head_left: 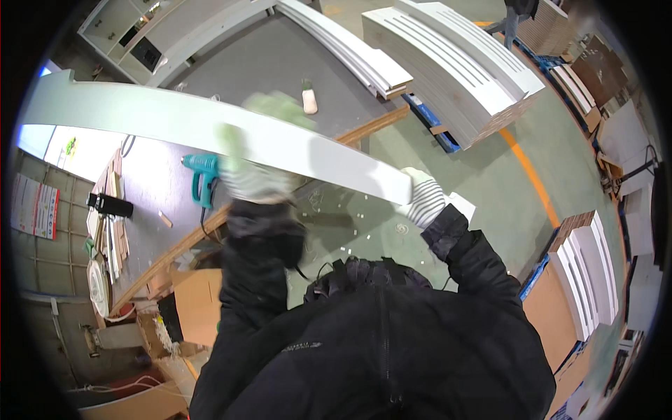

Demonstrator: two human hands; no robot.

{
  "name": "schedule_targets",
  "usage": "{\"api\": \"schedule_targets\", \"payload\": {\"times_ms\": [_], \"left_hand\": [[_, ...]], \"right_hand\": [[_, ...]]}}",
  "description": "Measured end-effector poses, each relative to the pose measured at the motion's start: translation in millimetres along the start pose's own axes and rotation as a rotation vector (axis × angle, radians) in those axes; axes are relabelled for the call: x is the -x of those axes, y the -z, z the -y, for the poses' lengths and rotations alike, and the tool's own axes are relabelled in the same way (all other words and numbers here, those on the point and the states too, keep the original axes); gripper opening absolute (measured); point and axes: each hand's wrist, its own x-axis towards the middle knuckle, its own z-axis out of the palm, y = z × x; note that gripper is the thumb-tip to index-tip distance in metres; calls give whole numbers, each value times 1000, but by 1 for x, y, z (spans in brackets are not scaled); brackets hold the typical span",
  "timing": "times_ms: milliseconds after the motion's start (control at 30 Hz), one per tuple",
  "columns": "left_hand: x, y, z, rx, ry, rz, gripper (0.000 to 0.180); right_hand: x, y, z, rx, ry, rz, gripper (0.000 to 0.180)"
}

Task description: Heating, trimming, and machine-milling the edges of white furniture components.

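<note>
A long white panel (322,150) with a notch near its far-left end stretches across in front of me, held above the workbench and the floor. My right hand (423,196), in a striped work glove, is closed round the panel's right end. Motion smears my left hand (259,175), gloved in pale green and white stripes; its fingers lie across the panel, part on the near face and part behind the far edge. Close to that hand, a teal heat gun (201,175) rests on the left bench.
On the grey bench (238,66) lie white strips (350,49) and a small pale bottle-shaped item (309,98). A black cylinder (112,204) lies at left. Stacked white panels (455,63) stand beyond, more (588,273) at right. Scraps dot the floor (364,231). A person (516,21) stands far off.
</note>
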Motion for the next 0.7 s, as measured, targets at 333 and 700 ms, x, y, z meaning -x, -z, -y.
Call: {"api": "schedule_targets", "payload": {"times_ms": [333,700], "left_hand": [[-3,8,10,216,56,-259,49],[9,18,67,417,165,-153,44]], "right_hand": [[27,42,19,312,38,-127,45],[46,54,20,561,149,-363,90]]}}
